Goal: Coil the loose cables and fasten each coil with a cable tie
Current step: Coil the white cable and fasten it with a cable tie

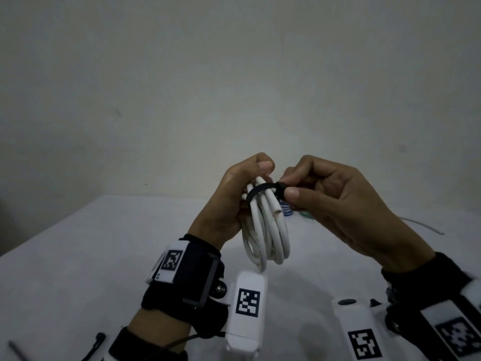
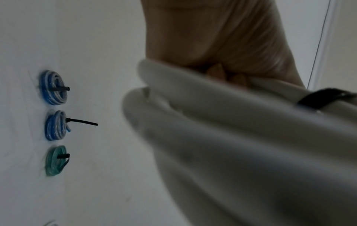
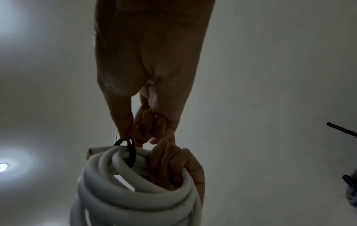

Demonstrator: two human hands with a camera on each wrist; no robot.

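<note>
Left hand (image 1: 229, 201) grips the white coil (image 1: 268, 230); right hand (image 1: 335, 201) fingers pinch its black tie (image 1: 263, 190)

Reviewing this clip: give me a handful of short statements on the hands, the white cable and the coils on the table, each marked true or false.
1. The left hand grips the white cable coil above the table. True.
2. The right hand rests flat on the table. False: it pinches the black cable tie beside the coil.
3. The black cable tie is looped around the white cable coil. True.
4. The white cable lies stretched out straight. False: it is wound in several loops.
5. The left wrist view shows two blue-and-white coils and a green coil on the table, each with a black tie. True.
</note>
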